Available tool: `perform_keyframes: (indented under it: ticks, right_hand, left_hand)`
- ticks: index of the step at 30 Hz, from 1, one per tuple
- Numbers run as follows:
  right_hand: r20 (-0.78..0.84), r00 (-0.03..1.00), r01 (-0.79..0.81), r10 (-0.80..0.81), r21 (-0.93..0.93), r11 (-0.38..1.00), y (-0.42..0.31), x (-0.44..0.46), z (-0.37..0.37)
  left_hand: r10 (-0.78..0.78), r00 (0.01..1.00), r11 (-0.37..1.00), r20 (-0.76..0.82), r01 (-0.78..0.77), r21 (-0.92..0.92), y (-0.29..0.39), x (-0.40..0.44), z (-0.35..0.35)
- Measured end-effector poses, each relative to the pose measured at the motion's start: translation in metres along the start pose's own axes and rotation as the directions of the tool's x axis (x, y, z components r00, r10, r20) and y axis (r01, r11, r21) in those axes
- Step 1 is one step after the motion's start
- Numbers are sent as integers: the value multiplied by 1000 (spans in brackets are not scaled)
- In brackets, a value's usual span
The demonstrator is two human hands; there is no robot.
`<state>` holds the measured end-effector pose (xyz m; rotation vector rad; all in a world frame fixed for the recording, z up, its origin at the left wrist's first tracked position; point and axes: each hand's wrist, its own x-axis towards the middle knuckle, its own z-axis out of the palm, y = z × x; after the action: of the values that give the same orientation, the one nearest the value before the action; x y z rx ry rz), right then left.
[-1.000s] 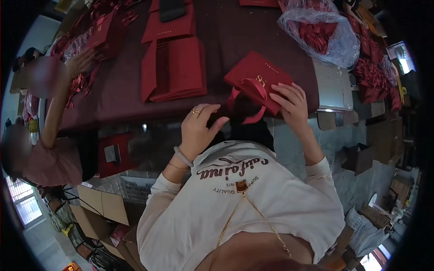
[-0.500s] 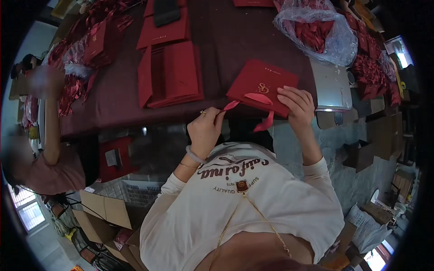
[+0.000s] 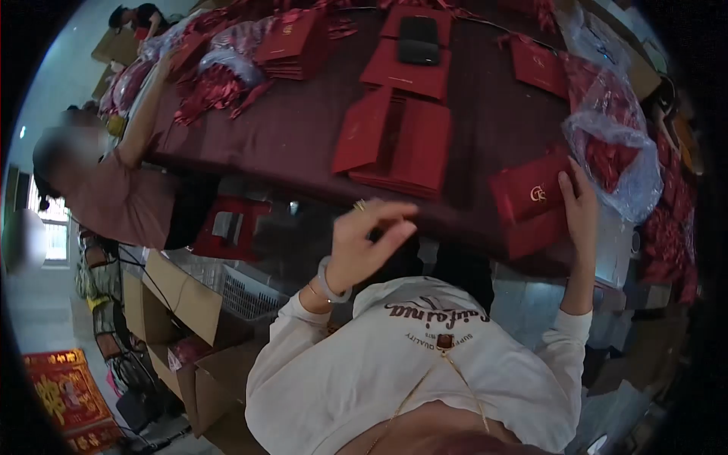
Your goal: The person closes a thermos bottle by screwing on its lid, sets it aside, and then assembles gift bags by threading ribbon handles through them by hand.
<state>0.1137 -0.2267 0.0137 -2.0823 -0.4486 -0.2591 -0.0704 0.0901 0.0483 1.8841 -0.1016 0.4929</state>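
Observation:
My right hand (image 3: 580, 205) grips the right edge of a red paper gift bag (image 3: 523, 203) with a gold logo, at the front right of the table. Its lower part hangs at an angle; no ribbon shows on it from here. My left hand (image 3: 368, 241) is in the air before the table edge, thumb and fingers apart, with nothing in it. Beyond it stands a pile of flat red gift bags (image 3: 413, 152), the top one partly unfolded. Behind that pile, a black phone-like object (image 3: 418, 42) lies on more red bags.
Clear plastic bags of red ribbons lie at the right (image 3: 614, 163) and the left (image 3: 227, 76). Another stack of red bags (image 3: 292, 45) is at the back. A co-worker (image 3: 125, 193) reaches over the table's left side. An open cardboard box (image 3: 186, 292) stands on the floor.
My left hand has let go of the ribbon and opened. My right hand has moved the gift bag right, and it has turned. The view has swung left.

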Motion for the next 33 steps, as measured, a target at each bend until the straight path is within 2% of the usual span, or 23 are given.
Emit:
perform_keyframes:
  ticks: [1,2,3,4,5,6,8,9,11,14,15,17,19,20,22,23,24,25,26,27,29,30,33]
  right_hand:
    - [141,986,-77,89,-89,993,1,9,4]
    - [174,957,-181,234,-274,945,-2,17,9]
    - [182,960,-158,211,-267,951,0,19,14]
    - [126,992,77,-28,-408,910,7,21,19]
    - [99,957,280,-272,-549,787,10,29,22]
    - [91,952,294,-293,-548,783,-1,42,26]
    - [219,923,356,-317,-168,919,-39,63,36]
    - [208,922,362,-326,-168,917,-57,77,46]
    - [343,846,435,-407,-4,901,-95,118,76]
    - [463,713,576,-526,39,816,-151,189,140]
    - [480,662,630,-576,61,775,-163,217,170]
    - [481,629,668,-611,68,741,-180,271,240]
    - [662,621,553,-421,11,833,-207,315,299]
    - [671,622,563,-404,-25,826,-209,341,336]
    - [687,618,575,-382,-64,816,-205,375,392]
    - [700,647,525,-302,-122,842,-204,385,411]
    - [710,670,471,-216,-182,863,-203,390,422]
    - [714,667,470,-212,-181,864,-201,396,430]
    - [805,572,387,-157,-96,917,-200,404,436]
    - [884,455,284,-111,-25,958,-196,406,444]
    - [921,386,229,-59,-34,973,-186,403,457]
    - [947,322,178,-16,-44,983,-183,400,463]
    - [952,292,140,86,-132,981,-204,370,447]
  left_hand:
    - [-149,985,977,-92,132,-167,-9,10,-12]
    - [-162,963,967,-214,112,-229,-19,28,-27]
    - [-178,928,953,-327,81,-291,-25,49,-42]
    - [-263,900,928,-349,137,-347,-42,65,-63]
    - [-345,866,894,-361,187,-407,-65,78,-83]
    - [-327,868,899,-374,165,-405,-79,95,-99]
    - [-545,754,775,-367,286,-563,-106,128,-129]
    - [-533,762,782,-369,276,-559,-131,147,-144]
    - [-654,689,649,-313,298,-701,-177,179,-170]
    - [-656,722,569,-222,279,-774,-194,213,-178]
    - [-772,548,536,-322,288,-794,-197,224,-175]
    - [-751,583,520,-311,231,-823,-203,231,-179]
    - [-751,604,441,-268,156,-884,-212,239,-184]
    - [-753,599,441,-271,154,-884,-217,242,-187]
    - [-660,695,459,-286,71,-886,-226,245,-185]
    - [-664,691,455,-285,71,-888,-228,246,-181]
    - [-640,684,513,-350,41,-858,-231,246,-174]
    - [-610,675,571,-414,12,-821,-232,246,-172]
    - [-615,670,569,-415,13,-822,-232,246,-177]
    - [-683,637,493,-358,41,-869,-233,242,-182]
    - [-775,584,331,-240,51,-942,-230,240,-192]
    - [-781,575,332,-245,50,-942,-226,240,-195]
    - [-793,574,299,-203,76,-951,-223,238,-194]
